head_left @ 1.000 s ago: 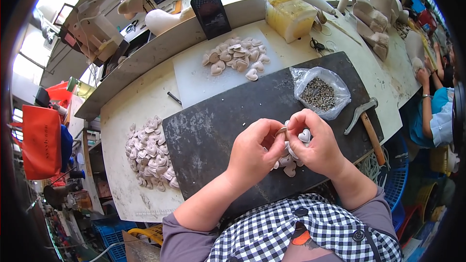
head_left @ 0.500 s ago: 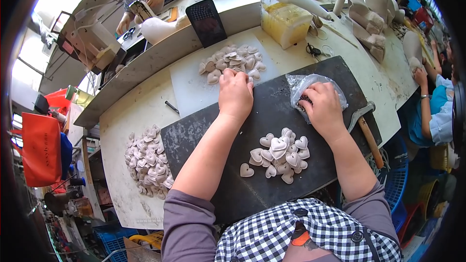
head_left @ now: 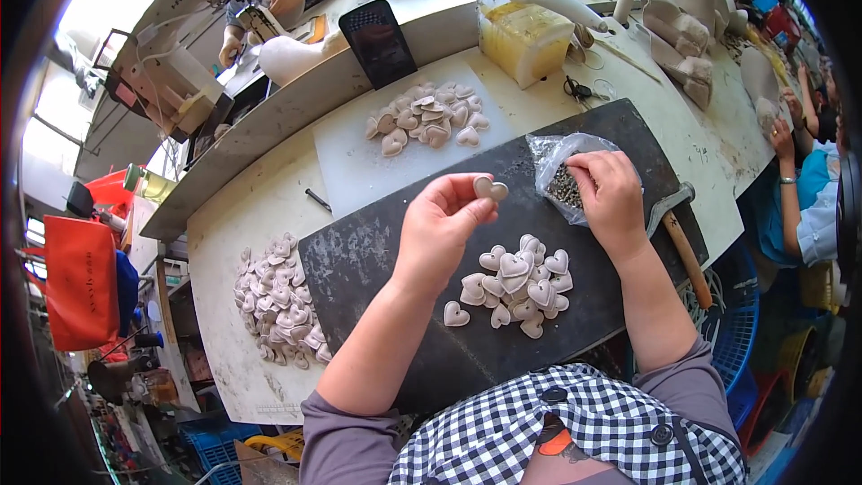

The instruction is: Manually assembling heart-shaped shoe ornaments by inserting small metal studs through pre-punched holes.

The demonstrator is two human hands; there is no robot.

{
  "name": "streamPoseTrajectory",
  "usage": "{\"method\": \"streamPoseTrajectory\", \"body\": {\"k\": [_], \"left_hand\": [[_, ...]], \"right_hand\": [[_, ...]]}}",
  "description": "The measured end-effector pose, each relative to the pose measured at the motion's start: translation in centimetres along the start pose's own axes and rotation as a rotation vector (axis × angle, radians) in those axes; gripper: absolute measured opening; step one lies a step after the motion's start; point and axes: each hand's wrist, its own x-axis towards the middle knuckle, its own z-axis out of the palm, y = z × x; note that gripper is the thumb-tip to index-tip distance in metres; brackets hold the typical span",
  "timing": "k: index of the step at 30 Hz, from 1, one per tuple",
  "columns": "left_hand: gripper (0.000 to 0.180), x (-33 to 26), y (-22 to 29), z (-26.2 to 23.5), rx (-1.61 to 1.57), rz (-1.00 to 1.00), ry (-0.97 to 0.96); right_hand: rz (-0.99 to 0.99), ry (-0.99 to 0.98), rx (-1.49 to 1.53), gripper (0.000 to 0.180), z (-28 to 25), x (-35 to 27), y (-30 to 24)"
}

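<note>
My left hand (head_left: 440, 224) is raised over the dark board (head_left: 386, 216), pinching a pale heart-shaped padded piece (head_left: 489, 188) between thumb and fingers. At the clear plastic bag (head_left: 593, 142) of small dark metal bits (head_left: 563, 187), my right hand (head_left: 611, 193) has its thumb and fingertips drawn together; whatever they hold is too small to make out. A pile of heart pieces (head_left: 516, 274) rests on the board below my hands. More hearts (head_left: 426, 112) lie on a white sheet (head_left: 346, 166) beyond the board, and another heap (head_left: 278, 305) sits at the left.
A hammer (head_left: 682, 256) lies at the board's right edge. Behind stand a phone (head_left: 377, 40) and a yellowish block in a clear container (head_left: 525, 40). Scissors (head_left: 577, 90) and a dark metal pin (head_left: 317, 201) lie on the table. Co-workers' hands (head_left: 287, 0) show at the far side and right.
My left hand has come back from the far pile toward me, now with one heart in its fingers. The right hand has risen slightly from inside the bag, its fingers closing together.
</note>
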Motion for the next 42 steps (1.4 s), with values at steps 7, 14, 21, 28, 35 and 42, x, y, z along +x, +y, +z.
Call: {"method": "streamPoseTrajectory", "body": {"k": [7,14,21,28,35,42], "left_hand": [[0.026,-3.4,0.3,1.5,-0.003,-0.120,-0.061],[0.021,-4.6,0.4,2.6,0.042,-0.038,-0.038],[0.019,-4.6,0.7,2.7,0.143,-0.037,-0.075],[0.016,-5.1,0.2,3.1,0.041,-0.037,-0.014],[0.011,-6.2,0.1,3.1,0.429,0.254,0.047],[0.012,-7.1,0.1,2.7,0.621,0.251,0.096]], "right_hand": [[0.099,-0.128,0.574,0.015,-3.1,0.4,-6.9],[0.037,-0.058,0.551,0.017,-2.9,-0.4,-7.0],[-0.108,-0.049,0.435,0.015,-2.7,-0.3,-6.9],[-0.156,-0.118,0.349,0.014,-3.4,-0.6,-8.0],[0.525,-0.374,1.102,0.020,-3.6,-1.4,-8.1],[0.034,-0.269,0.618,0.017,-2.7,-2.4,-9.8]]}}
